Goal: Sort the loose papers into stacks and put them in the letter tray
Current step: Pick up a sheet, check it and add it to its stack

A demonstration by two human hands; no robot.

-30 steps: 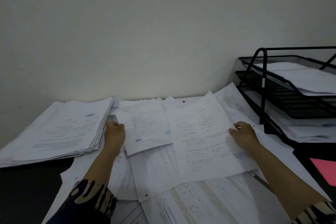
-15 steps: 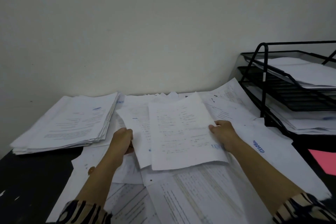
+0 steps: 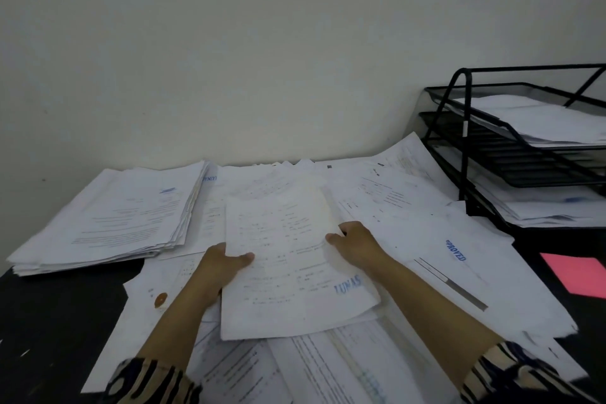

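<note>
A small bundle of white printed sheets with a blue stamp near its lower right corner lies over the spread of loose papers in the middle of the dark desk. My left hand grips the bundle's left edge, thumb on top. My right hand holds its right edge, fingers curled round it. A thick sorted stack sits at the left. The black wire letter tray stands at the right, with papers in its top and bottom tiers.
A pink sheet lies on the desk at the far right, below the tray. A small round orange-brown spot shows on a paper left of my left forearm. A plain white wall rises right behind the desk.
Both hands have drawn two separate sheets together from the spread into one bundle and pulled it nearer. My left hand moved right from beside the left stack to the bundle's edge.
</note>
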